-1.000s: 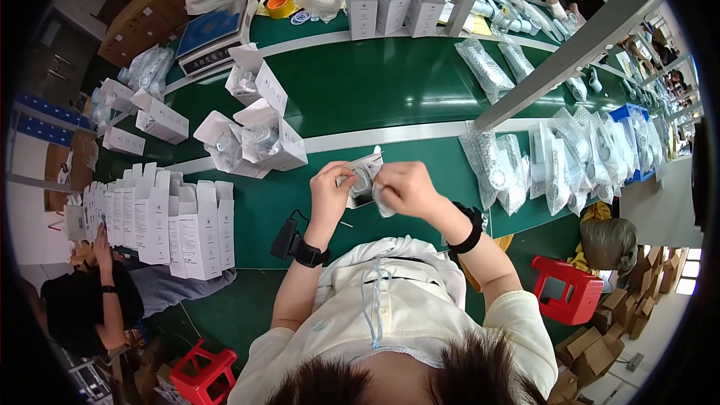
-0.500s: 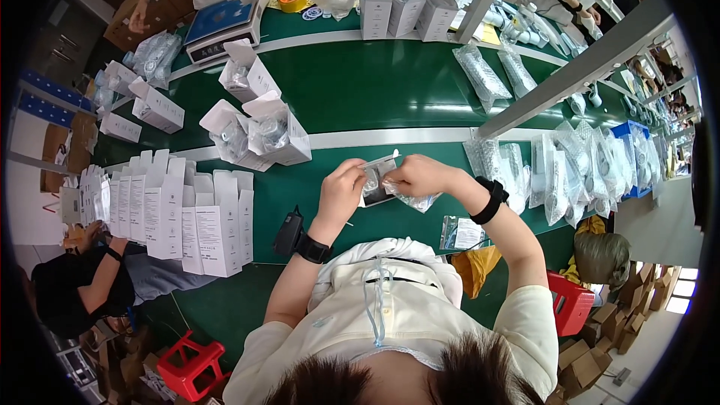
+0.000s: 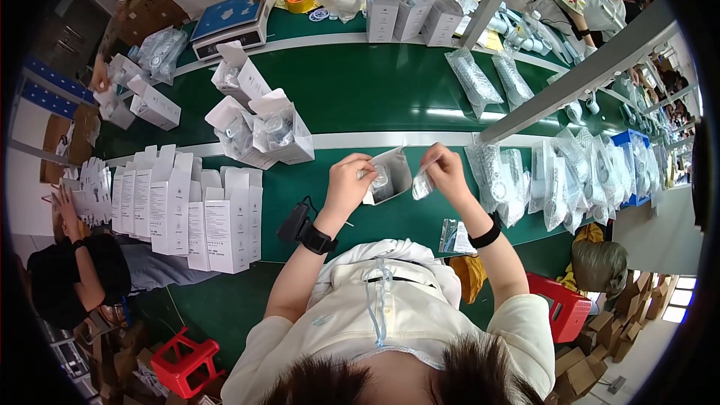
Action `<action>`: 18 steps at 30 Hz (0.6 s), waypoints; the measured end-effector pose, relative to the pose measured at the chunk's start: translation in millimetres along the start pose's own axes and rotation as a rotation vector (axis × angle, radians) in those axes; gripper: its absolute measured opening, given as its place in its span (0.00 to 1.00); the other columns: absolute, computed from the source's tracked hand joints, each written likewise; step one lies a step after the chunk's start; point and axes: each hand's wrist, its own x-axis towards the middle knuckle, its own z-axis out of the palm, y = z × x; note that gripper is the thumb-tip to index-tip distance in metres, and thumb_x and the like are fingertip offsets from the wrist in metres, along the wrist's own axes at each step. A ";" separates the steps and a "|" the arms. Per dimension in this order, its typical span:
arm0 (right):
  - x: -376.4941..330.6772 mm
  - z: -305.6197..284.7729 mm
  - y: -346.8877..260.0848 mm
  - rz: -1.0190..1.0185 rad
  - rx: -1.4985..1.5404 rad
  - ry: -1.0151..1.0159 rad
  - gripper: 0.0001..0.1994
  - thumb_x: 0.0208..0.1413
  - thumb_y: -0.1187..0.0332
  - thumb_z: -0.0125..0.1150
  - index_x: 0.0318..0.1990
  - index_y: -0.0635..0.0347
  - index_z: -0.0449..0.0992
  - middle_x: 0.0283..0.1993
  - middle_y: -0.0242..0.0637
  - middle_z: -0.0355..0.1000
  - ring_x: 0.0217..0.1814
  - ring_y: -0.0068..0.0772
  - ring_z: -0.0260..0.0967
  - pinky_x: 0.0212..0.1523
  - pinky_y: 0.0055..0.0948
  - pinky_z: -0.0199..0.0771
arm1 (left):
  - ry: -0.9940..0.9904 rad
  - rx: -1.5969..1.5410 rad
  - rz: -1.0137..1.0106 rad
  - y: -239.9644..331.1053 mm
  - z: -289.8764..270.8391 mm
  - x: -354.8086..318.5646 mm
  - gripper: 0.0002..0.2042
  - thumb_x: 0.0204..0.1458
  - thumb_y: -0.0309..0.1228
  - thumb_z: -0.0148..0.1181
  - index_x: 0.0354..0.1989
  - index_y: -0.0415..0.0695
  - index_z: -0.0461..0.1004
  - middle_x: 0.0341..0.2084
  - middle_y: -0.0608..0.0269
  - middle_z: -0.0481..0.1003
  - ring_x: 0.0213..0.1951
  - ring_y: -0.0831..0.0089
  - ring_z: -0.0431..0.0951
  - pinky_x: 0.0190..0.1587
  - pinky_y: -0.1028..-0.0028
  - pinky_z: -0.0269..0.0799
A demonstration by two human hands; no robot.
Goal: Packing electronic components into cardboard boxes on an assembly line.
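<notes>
My left hand [image 3: 348, 184] pinches the near-left edge of an open white carton [image 3: 400, 177], whose opening faces up toward me. Something in clear plastic wrap [image 3: 381, 179] shows inside the carton. Just right of the carton, my right hand [image 3: 448, 174] is closed on a small clear plastic packet [image 3: 423, 185], held apart from the opening. What the packet contains is too small to make out. Below my right wrist, a flat plastic packet with a printed sheet [image 3: 460, 235] lies by the table's near edge.
Rows of upright white cartons [image 3: 216, 229] stand left. Open filled cartons [image 3: 281, 135] sit beyond my left hand. Several bubble-wrapped pieces [image 3: 559, 180] and a blue bin [image 3: 636, 146] are at right. A metal post [image 3: 577, 67] slants overhead. Co-workers' hands [image 3: 97, 76] are at far left.
My right hand has drawn back up and right from the carton with the packet, and the carton's opening shows more. At far left, a co-worker's hand has reached a carton.
</notes>
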 end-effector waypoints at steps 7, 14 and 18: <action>-0.7 50.2 -19.2 -0.472 -0.061 0.198 0.08 0.38 0.84 0.49 0.27 0.61 0.66 0.28 0.35 0.67 0.26 0.36 0.64 0.28 0.28 0.66 | -0.011 -0.032 -0.058 -6.8 -4.9 3.8 0.06 0.33 0.20 0.64 0.22 0.37 0.75 0.27 0.60 0.75 0.22 0.73 0.72 0.23 0.79 0.63; -0.4 45.5 -41.1 -0.577 -0.693 -0.131 0.07 0.38 0.74 0.57 0.29 0.57 0.71 0.29 0.33 0.68 0.42 0.36 0.64 0.51 0.39 0.59 | 0.031 -0.044 -0.055 -16.5 -4.6 0.9 0.05 0.33 0.20 0.63 0.22 0.37 0.75 0.27 0.58 0.75 0.26 0.72 0.75 0.25 0.78 0.65; -7.7 48.5 -42.6 -0.536 -0.773 -0.143 0.09 0.39 0.65 0.60 0.30 0.56 0.73 0.33 0.31 0.68 0.44 0.36 0.62 0.57 0.45 0.51 | 0.079 -0.012 -0.052 -12.3 -1.4 1.1 0.04 0.34 0.20 0.63 0.22 0.37 0.75 0.28 0.58 0.75 0.28 0.70 0.75 0.27 0.77 0.66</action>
